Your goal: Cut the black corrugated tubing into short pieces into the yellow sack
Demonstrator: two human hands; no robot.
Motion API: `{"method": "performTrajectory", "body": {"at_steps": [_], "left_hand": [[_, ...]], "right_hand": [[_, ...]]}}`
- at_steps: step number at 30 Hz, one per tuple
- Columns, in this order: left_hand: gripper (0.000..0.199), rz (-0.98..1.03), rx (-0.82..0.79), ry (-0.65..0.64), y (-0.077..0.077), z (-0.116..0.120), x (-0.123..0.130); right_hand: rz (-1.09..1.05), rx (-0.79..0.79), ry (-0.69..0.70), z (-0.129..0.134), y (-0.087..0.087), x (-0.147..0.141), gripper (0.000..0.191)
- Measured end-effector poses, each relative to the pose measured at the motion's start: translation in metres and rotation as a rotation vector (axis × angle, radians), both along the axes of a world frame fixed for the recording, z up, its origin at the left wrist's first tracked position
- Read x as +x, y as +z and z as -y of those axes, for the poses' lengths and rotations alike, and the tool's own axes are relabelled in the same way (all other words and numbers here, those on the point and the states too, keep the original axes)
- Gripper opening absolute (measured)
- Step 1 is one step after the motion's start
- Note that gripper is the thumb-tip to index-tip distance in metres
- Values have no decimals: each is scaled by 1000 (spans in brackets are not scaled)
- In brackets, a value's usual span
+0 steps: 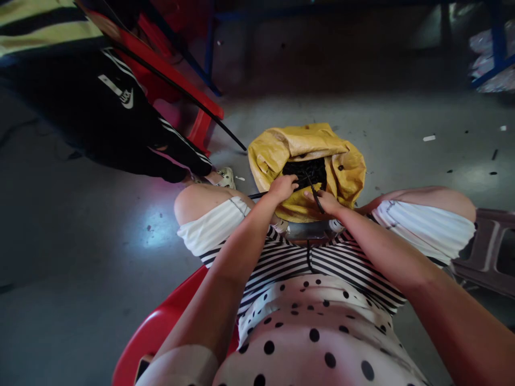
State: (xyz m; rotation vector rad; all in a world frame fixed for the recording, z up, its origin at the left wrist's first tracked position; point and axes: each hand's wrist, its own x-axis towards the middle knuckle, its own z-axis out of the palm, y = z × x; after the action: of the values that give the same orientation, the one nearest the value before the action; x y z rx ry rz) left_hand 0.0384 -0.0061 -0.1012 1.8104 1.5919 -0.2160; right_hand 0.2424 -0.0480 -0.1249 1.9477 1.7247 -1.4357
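Observation:
A yellow woven sack (306, 142) stands on the floor between my knees, its top rolled open. Dark pieces (321, 169) fill its mouth; their kind is too dim to tell. Over the left side of the opening, my left hand (282, 187) is closed around a thin black strip (257, 195), which sticks out to the left of it. My right hand (326, 203), at the near rim of the sack, grips black-handled scissors (315, 196). Their blades point forward over the opening, close to the strip's end. Whether they touch the strip I cannot tell.
A person in black trousers (132, 128) is at my left, near a red plastic chair (181, 88) with a long black strip (217, 120) along it. My seat is a red chair (161, 327). A grey stool (485, 246) stands right. Blue metal legs (209, 48) rise ahead; scraps (429, 138) litter the floor.

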Motion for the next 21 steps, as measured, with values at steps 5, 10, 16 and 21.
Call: {"method": "performTrajectory", "body": {"at_steps": [5,10,16,21], "left_hand": [[36,-12,-16,-33,-7,0,-4],[37,-38,-44,-18,-11,1,-7],[37,-47,-58,0,-8,0,-8],[34,-102,1,87,-2,-4,-7]], "right_hand": [[57,9,78,1,5,-3,80],[69,52,121,2,13,-5,76],[80,97,101,3,12,-3,71],[8,5,-1,1,8,2,73]]}}
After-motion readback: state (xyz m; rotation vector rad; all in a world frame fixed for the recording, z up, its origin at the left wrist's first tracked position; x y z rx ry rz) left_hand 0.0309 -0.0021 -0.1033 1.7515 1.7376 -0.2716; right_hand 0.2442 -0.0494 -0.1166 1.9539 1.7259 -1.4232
